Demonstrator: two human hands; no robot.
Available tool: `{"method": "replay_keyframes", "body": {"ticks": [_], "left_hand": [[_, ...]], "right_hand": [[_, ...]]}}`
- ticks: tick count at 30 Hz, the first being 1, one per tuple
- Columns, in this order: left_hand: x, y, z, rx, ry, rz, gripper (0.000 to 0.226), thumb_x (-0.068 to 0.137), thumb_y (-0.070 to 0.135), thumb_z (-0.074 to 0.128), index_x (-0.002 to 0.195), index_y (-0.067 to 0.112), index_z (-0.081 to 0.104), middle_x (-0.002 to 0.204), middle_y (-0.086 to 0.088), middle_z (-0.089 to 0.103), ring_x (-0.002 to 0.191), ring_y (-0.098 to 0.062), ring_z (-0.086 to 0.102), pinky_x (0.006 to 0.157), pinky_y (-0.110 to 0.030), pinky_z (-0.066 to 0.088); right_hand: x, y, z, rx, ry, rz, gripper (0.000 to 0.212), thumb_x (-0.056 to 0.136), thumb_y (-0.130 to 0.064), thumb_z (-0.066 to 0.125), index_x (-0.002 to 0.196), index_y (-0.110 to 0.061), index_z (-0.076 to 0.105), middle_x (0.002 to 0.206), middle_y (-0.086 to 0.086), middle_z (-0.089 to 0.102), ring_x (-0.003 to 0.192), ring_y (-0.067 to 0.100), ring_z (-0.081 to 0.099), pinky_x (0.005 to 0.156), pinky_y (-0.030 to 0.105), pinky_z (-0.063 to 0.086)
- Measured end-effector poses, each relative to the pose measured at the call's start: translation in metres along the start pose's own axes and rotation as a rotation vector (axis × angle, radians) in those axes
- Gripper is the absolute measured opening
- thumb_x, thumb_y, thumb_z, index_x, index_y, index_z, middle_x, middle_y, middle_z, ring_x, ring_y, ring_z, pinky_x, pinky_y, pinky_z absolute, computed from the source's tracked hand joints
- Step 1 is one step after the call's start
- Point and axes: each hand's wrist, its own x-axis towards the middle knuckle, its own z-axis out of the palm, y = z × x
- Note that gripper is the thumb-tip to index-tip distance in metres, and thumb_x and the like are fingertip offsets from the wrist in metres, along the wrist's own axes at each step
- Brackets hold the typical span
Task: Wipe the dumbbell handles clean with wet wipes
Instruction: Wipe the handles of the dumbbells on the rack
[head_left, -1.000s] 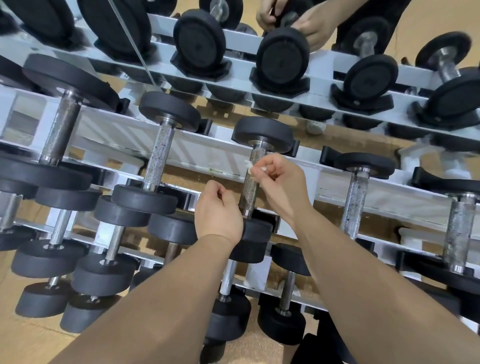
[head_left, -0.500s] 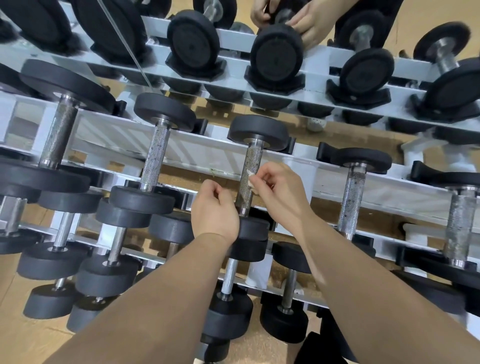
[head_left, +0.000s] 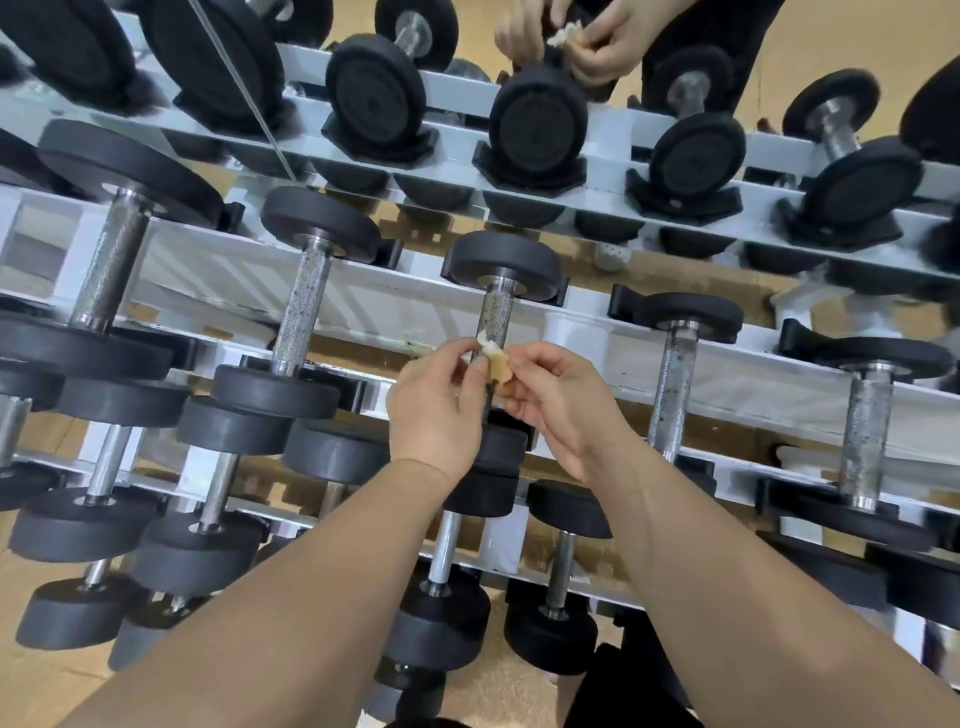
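Observation:
A small crumpled wet wipe (head_left: 493, 361), white with a brown stain, is pinched between the fingertips of my left hand (head_left: 439, 410) and my right hand (head_left: 558, 402). Both hands are held in front of the knurled metal handle (head_left: 496, 317) of a black dumbbell on the middle tier of the white rack (head_left: 415, 306). The lower part of that handle is hidden behind my fingers. The wipe sits just at the handle; whether it touches the metal I cannot tell.
Black dumbbells with speckled handles fill the tiers: one left (head_left: 301, 317), one right (head_left: 672, 387). A mirror behind the rack reflects the top row and two hands (head_left: 582, 36) holding a wipe. Tan floor (head_left: 52, 675) lies below.
My left hand has left the lower dumbbell head and risen to join my right hand on the wipe. The wipe now shows its brown-stained side.

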Motion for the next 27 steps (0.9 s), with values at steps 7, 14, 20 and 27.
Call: {"method": "replay_keyframes", "body": {"ticks": [7,14,20,27], "left_hand": [[-0.004,0.028,-0.025,-0.407,-0.066,-0.162,0.008,0.090,0.014,0.075,0.085,0.017,0.071,0.077,0.003,0.066,0.070,-0.010,0.059,0.071,-0.026,0.049],[-0.009,0.044,-0.054,-0.781,-0.072,-0.369,0.024,0.087,0.005,0.077,0.067,0.014,0.067,0.069,-0.016,0.063,0.063,-0.025,0.059,0.072,-0.040,0.054],[-0.011,0.028,-0.065,-0.675,-0.213,-0.374,0.018,0.085,-0.005,0.075,0.088,0.013,0.072,0.082,-0.012,0.065,0.074,-0.022,0.061,0.072,-0.030,0.056],[-0.011,0.031,-0.058,-0.593,-0.220,-0.427,0.016,0.090,-0.008,0.068,0.090,0.007,0.073,0.097,-0.028,0.071,0.086,-0.032,0.067,0.095,-0.051,0.055]], "right_hand": [[-0.029,-0.016,0.010,0.034,-0.079,-0.011,0.021,0.094,-0.012,0.066,0.113,-0.001,0.067,0.102,0.023,0.073,0.075,0.020,0.069,0.071,0.030,0.056],[-0.046,-0.033,0.007,-0.052,-0.098,-0.124,0.012,0.091,-0.002,0.068,0.088,-0.012,0.073,0.071,0.006,0.069,0.063,0.018,0.060,0.061,0.027,0.051],[-0.044,-0.037,-0.007,0.020,0.112,-0.061,0.015,0.095,0.000,0.058,0.095,-0.007,0.070,0.064,0.003,0.058,0.064,0.015,0.051,0.064,0.027,0.045],[-0.035,-0.034,0.005,-0.005,0.061,-0.082,0.012,0.101,-0.020,0.056,0.103,-0.018,0.068,0.077,0.000,0.062,0.072,0.016,0.057,0.063,0.028,0.048]]}}
